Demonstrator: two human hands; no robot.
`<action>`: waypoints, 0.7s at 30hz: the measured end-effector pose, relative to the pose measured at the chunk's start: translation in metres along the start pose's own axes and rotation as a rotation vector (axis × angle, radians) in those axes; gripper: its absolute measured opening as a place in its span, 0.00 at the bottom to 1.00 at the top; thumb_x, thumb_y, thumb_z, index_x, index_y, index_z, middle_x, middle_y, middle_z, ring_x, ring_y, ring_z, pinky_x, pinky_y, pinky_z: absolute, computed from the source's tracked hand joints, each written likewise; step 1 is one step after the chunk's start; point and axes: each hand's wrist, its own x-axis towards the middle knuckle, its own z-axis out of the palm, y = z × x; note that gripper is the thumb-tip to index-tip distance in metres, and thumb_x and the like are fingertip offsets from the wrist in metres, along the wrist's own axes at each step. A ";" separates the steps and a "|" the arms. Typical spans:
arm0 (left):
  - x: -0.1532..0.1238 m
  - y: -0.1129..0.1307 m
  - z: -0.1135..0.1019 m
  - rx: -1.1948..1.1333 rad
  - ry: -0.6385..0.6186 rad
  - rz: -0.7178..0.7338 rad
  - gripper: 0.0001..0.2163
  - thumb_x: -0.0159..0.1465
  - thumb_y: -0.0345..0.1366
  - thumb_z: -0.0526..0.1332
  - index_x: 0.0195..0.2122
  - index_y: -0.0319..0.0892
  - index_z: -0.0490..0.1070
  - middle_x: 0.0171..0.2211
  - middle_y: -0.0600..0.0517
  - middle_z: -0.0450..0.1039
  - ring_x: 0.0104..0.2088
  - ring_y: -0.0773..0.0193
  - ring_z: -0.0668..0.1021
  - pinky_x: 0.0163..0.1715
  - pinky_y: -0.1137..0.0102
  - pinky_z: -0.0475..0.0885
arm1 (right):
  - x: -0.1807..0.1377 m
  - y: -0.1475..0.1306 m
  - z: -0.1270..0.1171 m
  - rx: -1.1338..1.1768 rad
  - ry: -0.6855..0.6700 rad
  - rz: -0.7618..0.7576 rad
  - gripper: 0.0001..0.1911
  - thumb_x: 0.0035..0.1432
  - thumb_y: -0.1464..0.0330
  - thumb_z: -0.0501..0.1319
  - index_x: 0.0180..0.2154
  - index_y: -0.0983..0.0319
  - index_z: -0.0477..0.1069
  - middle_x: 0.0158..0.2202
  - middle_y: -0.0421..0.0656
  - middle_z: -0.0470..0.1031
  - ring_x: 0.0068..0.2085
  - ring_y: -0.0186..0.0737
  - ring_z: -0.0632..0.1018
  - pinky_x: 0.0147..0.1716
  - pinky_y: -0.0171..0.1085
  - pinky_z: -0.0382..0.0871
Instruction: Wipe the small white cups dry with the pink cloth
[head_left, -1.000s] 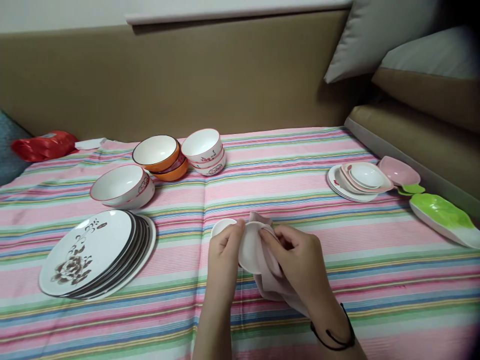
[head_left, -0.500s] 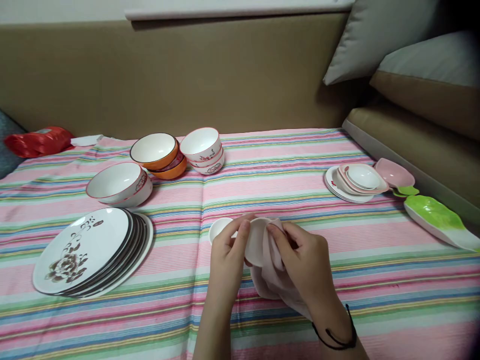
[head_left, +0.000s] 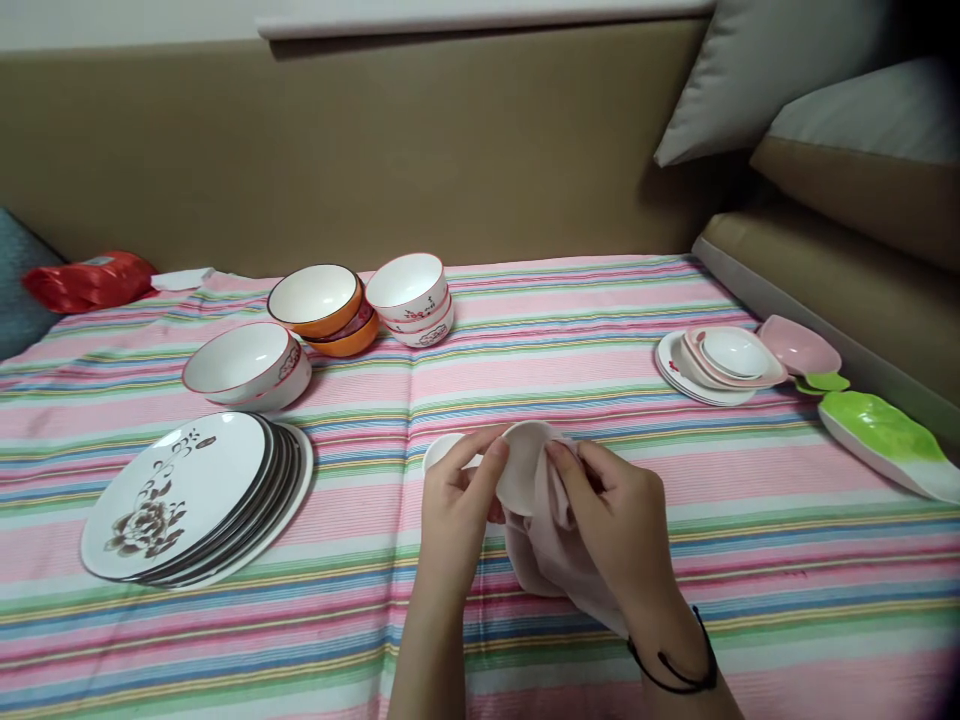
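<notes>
A small white saucer (head_left: 523, 470) is held tilted on edge between the two hands, just above the striped cloth (head_left: 570, 340) that covers the surface. The left hand (head_left: 457, 510) is closed on the saucer's left rim, thumb laid across the near face and fingers curled behind it. The right hand (head_left: 619, 525) is clenched on a pale pink wiping cloth (head_left: 551, 545), which is pressed against the saucer's right side and hangs down beneath both hands. A black band is worn on the right wrist.

Just behind the left grip, partly hidden by the fingers, a second white saucer (head_left: 442, 452) can be seen lying flat — whether it is touched by the hand cannot be told.

Well to the left of the left grip a stack of white plates (head_left: 187, 495) with a dark flower print is fanned out. Beyond it, further from the hands, a white bowl with a red rim (head_left: 244, 362) is set, and behind that an orange bowl (head_left: 319, 305) is nested in another beside a stack of small white bowls (head_left: 411, 295).

Well to the right of the right grip a stack of small white and pink dishes (head_left: 720, 360) is placed; past it lie a pink dish (head_left: 799, 345) and a green leaf-shaped dish (head_left: 885, 440) — both near the cloth's edge. A red bag (head_left: 86, 280) lies at the far left corner.
</notes>
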 end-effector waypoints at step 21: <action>0.003 -0.006 0.008 0.010 -0.011 0.100 0.10 0.60 0.41 0.61 0.40 0.42 0.70 0.35 0.52 0.73 0.35 0.66 0.74 0.33 0.75 0.68 | 0.002 -0.003 0.002 0.007 0.088 0.008 0.12 0.60 0.63 0.55 0.27 0.62 0.65 0.20 0.36 0.63 0.22 0.30 0.64 0.24 0.30 0.58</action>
